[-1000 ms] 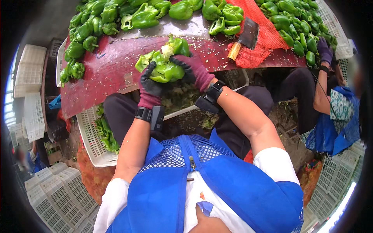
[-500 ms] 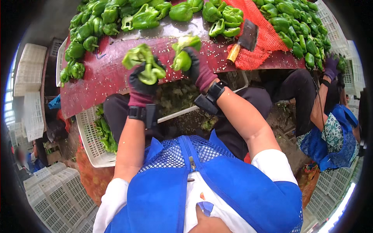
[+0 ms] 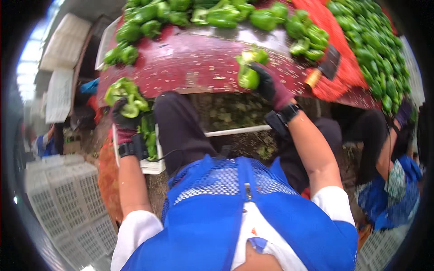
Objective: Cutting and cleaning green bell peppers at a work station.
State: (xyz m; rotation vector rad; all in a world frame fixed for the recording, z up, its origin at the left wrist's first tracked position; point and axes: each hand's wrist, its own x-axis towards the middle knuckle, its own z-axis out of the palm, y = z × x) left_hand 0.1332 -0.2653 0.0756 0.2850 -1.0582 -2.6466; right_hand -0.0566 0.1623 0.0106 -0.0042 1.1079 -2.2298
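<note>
Clasping pepper pieces [image 3: 248, 77], left fingers [image 3: 119, 105] and right fingers [image 3: 261, 72] hover by a speckled red table [image 3: 181, 56] — crates [image 3: 63, 194] leftward.

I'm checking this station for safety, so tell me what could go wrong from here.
1. The torn pepper piece in the left hand might slip and land outside the nearby white crate.
2. The cleaver lies uncovered on the red net; the right hand could be cut if it strayed onto the blade.
3. Peppers at the table's left edge could roll off if bumped.
</note>
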